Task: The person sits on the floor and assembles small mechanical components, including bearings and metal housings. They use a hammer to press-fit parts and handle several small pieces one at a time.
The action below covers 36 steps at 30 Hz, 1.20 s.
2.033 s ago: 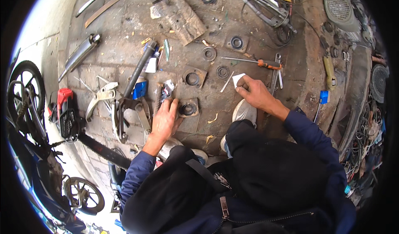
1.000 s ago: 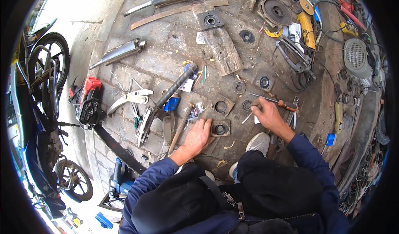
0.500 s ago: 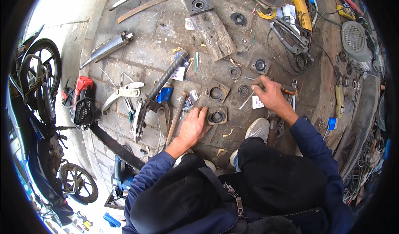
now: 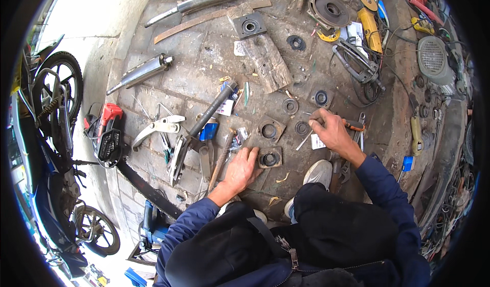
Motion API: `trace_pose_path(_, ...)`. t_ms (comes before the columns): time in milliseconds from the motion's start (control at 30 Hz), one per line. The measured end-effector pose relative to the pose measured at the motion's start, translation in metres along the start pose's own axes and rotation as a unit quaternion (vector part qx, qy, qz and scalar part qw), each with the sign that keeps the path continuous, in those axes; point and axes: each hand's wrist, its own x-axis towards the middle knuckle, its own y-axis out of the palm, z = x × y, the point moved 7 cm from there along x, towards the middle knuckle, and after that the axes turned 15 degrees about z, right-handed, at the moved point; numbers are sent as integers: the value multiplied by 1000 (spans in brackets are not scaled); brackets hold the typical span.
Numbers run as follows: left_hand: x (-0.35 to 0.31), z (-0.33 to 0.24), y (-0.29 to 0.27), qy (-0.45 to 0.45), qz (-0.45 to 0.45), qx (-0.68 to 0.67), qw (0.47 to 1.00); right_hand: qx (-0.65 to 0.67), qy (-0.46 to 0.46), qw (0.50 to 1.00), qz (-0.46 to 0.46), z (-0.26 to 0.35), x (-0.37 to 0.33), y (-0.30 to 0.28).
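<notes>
Squatting position, brick floor (image 4: 201, 57). Hands well apart from each other, one either side of a small group of parts.

Left hand (image 4: 239, 170): low, palm down, fingers extended, thumb apart; not closed round anything. Lower plate (image 4: 270, 158) lies flat immediately to its right, at fingers and thumb. Light contact or a sliver of gap: cannot tell.

Lower plate: roughly square, dark ring set in it, no clear long axis; edges run nearly level across the view. Left hand clearly the nearer. Right hand lies off to the plate's right and farther up the view, with a stretch of floor between.

Right hand (image 4: 331, 134): fingers curled, thumb side to the left, over the screwdriver (image 4: 353, 125). Whether anything is pinched there: hidden, cannot tell. Bearing (image 4: 302, 129) flat on the floor just left of its fingertips; round, so no long axis.

Nearby: upper plate (image 4: 270, 130), turned askew, just above the lower one. White card (image 4: 317, 142) below the right hand; thin rod (image 4: 303, 142) slanting beside it. Stick (image 4: 221, 162) left of the left hand, long axis running up and slightly right. Shoe (image 4: 319, 173) below the card.
</notes>
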Motion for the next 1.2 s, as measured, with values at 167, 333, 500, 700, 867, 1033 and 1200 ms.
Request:
trace_pose_path(167, -1, -1, -2, 16, -12, 2, 1000, -16, -14, 1000, -1, 1, -3, 2)
trace_pose_path(333, -1, -1, -3, 19, -19, 4, 1000, 8, -8, 1000, 10, -8, -3, 11)
trace_pose_path(500, -2, 3, 0, 23, -40, -6, 999, 14, -22, 999, 23, -12, -6, 27)
trace_pose_path(700, 0, 6, 1, 37, -39, -14, 998, 27, 8, 993, 117, -18, -20, 76)
trace_pose_path(867, 1, 6, 0, 35, -35, -12, 999, -17, -37, 987, 155, -17, -33, 106)
trace_pose_path(1033, 2, 6, 3, 24, -29, -9, 999, -33, -10, 983, 182, -22, -34, 115)
trace_pose_path(1200, 1, 4, 1, 0, -5, -5, 1000, -4, -8, 984, 179, -14, -28, 110)
